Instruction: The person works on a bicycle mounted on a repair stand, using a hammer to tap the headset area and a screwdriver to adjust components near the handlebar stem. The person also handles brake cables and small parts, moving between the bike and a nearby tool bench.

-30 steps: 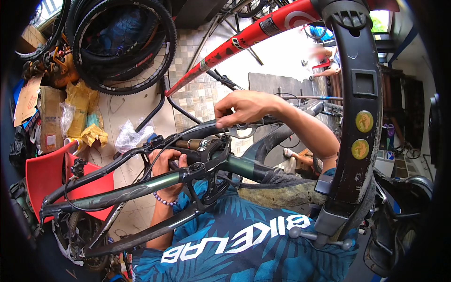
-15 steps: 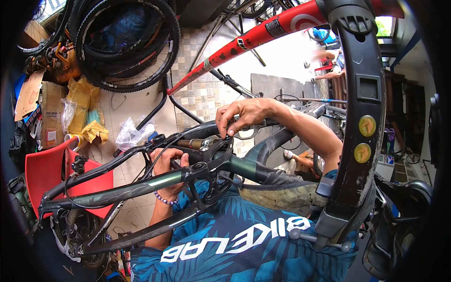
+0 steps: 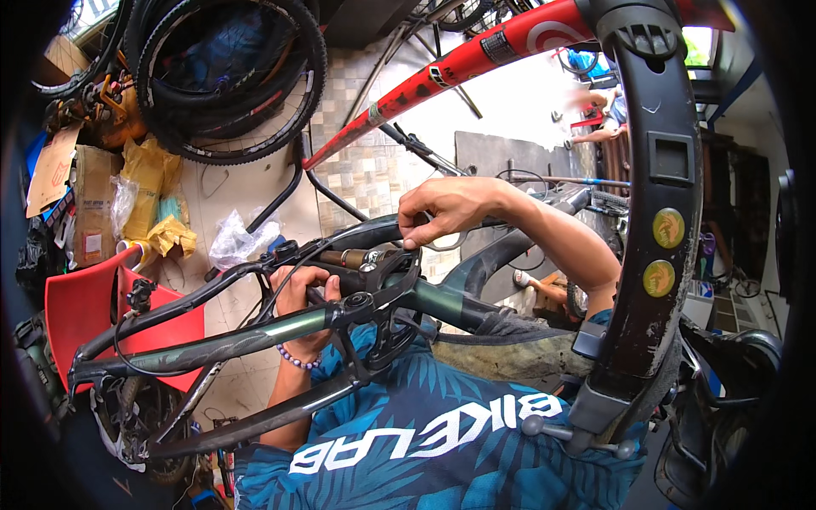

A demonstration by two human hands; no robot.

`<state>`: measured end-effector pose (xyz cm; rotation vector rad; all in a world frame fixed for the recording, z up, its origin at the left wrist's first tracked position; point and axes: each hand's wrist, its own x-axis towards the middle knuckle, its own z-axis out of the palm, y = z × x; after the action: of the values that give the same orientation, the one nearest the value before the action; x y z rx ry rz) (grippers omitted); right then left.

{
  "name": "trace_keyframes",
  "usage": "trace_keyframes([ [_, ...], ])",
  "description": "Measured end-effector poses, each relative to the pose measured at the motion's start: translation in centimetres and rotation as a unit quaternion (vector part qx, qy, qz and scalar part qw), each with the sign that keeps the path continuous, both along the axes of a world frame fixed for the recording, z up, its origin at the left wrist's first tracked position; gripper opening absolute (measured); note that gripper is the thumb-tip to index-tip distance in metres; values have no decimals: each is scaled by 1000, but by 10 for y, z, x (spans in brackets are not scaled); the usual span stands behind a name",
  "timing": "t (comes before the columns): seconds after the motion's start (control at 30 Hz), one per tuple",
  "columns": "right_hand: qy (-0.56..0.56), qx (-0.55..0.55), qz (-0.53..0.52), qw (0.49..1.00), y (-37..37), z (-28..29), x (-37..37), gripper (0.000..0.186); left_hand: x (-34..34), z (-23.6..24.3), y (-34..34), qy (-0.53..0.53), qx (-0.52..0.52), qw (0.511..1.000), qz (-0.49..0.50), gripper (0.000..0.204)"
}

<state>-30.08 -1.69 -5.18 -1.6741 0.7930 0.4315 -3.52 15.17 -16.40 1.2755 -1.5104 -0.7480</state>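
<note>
A dark green and black full-suspension bicycle frame (image 3: 246,340) lies across my front, its rear end to the left. My left hand (image 3: 297,293), with a beaded bracelet at the wrist, reaches up behind the green tube. Its fingers curl round a part of the frame beside the bronze rear shock (image 3: 355,257). My right hand (image 3: 433,212) is on the far side of the frame, fingers bent and closed. Its thumb and fingertips press together at the top of the black linkage (image 3: 408,276). Whatever sits in that pinch is hidden.
A red tube (image 3: 442,76) slants overhead to a thick black post (image 3: 654,187) at the right. At the left stand a red chair (image 3: 76,314), cardboard boxes (image 3: 93,204) and several wheels (image 3: 229,157). A clear plastic bag (image 3: 242,234) lies on the floor. Another person (image 3: 608,119) is far off.
My right hand's fingers have curled in more, and the hand has shifted slightly to the right above the linkage. My left hand stays in place on the frame.
</note>
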Motion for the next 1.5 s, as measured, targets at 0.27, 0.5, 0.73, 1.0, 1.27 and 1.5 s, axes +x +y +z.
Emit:
trace_keyframes([
  [0.27,248,-68,93,962,4,9,36,49,1,0,0,2,2,1000,-1,23],
  [0.5,-34,2,-16,999,-12,10,12,20,2,2,-1,-6,-9,1000,1,23],
  [0.73,-136,89,-10,987,-11,-18,-13,18,3,0,-1,-1,-7,1000,-2,24],
  [1.0,-129,84,-28,988,-5,-31,-14,23,3,-1,-1,-5,-17,1000,3,24],
  [1.27,-117,-1,14,993,-8,-15,-9,24,3,-2,0,-5,-17,1000,6,25],
  [1.5,-63,39,5,997,-6,-9,-3,26,4,-2,0,-8,-11,1000,5,27],
])
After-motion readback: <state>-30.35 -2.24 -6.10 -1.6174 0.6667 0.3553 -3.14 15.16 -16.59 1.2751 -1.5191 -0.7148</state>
